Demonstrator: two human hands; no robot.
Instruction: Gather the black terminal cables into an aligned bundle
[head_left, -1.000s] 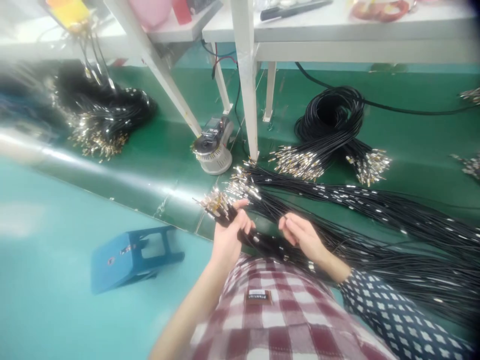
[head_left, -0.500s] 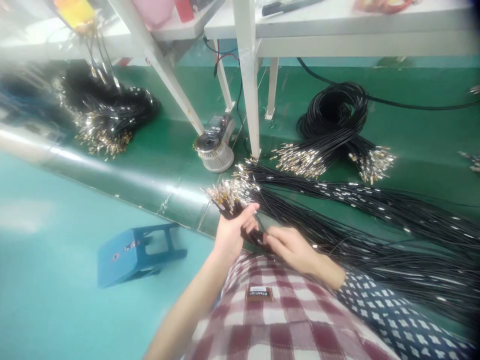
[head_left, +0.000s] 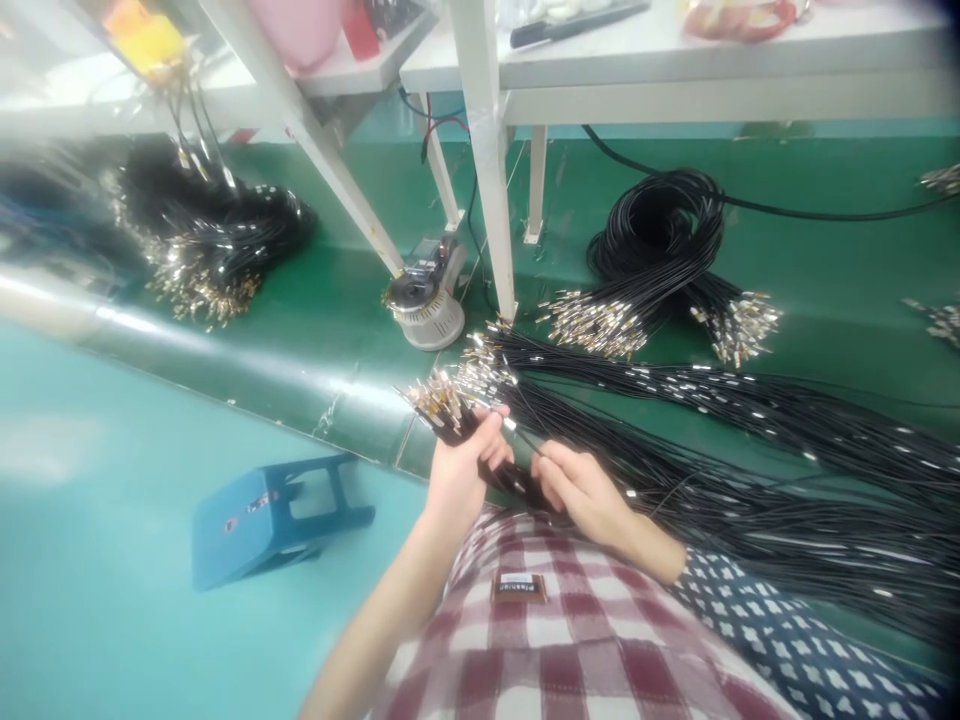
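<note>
My left hand (head_left: 466, 475) is closed round a bundle of black cables (head_left: 452, 432), just below their bright metal ends, which fan out to the upper left. Pinched in the fingers of my right hand (head_left: 581, 490) is a single thin black cable (head_left: 530, 437). A white tag shows on that cable near my left thumb. Behind my hands, long loose black cables (head_left: 660, 470) spread over the green floor to the right, and another heap of metal ends lies just beyond the held bundle.
A coiled cable bundle (head_left: 660, 230) lies under the white table (head_left: 675, 95). A grey round-based device (head_left: 427, 310) stands by the table leg (head_left: 487, 180). At left are a blue stool (head_left: 262, 520) and another cable heap (head_left: 217, 230).
My right hand has lifted slightly away from the bundle, and a cable now stretches between it and my left thumb. The view has shifted a little.
</note>
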